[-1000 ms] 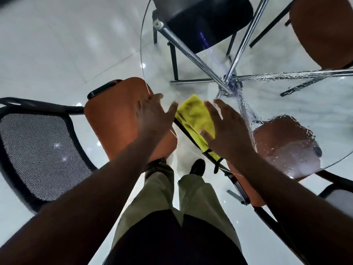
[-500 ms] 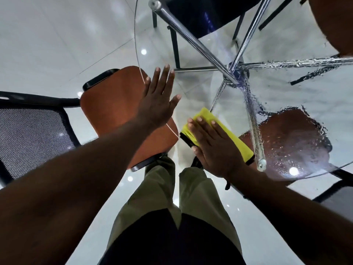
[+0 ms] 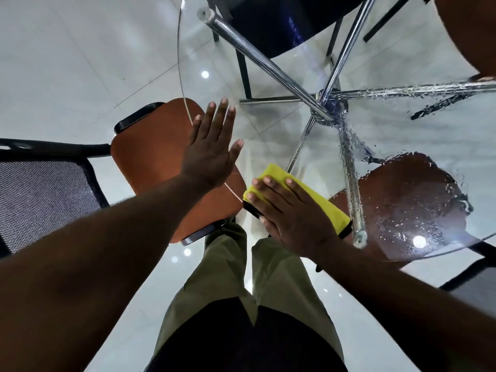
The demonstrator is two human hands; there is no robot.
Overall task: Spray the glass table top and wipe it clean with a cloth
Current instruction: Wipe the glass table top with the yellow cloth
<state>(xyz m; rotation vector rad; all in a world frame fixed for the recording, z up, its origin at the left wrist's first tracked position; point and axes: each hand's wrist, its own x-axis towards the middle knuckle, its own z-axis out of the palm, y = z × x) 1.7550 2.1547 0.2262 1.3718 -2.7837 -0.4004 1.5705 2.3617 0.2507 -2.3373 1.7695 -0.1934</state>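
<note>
1. I start at the right hand (image 3: 292,218). Its fingers (image 3: 271,189) are straight and slightly apart, pressed flat on the cloth and curled round nothing.
2. I count one yellow cloth (image 3: 322,202), folded, with a dark trim. It lies on the glass in the lower centre of the frame, near the closest rim, and the palm covers its lower left part.
3. The left hand (image 3: 212,154) is at centre. Its four fingers (image 3: 218,116) are stretched straight and close together, with the thumb out to the right. It lies across the rim of the glass, and I cannot tell whether the palm bears on it.
4. I see one round glass table top (image 3: 179,76), filling the upper right of the frame. Beads of water (image 3: 402,224) cover its right side.
5. Beneath the glass, four chrome tubes (image 3: 268,65) meet at one hub in the upper centre.
6. I count three orange seats: one (image 3: 155,157) beside the left hand, one (image 3: 408,189) under the wet glass at right, and one (image 3: 467,30) in the upper right corner. There is also one black seat (image 3: 276,22) at the top and one mesh chair back (image 3: 43,200) at the left edge.
7. A second ago the left fingers hung loosely bent, and now they are stretched flat. The cloth sat nearer the hub then, and now lies closer to the rim under the right palm. Since half a second ago both hands keep nearly the same pose.
</note>
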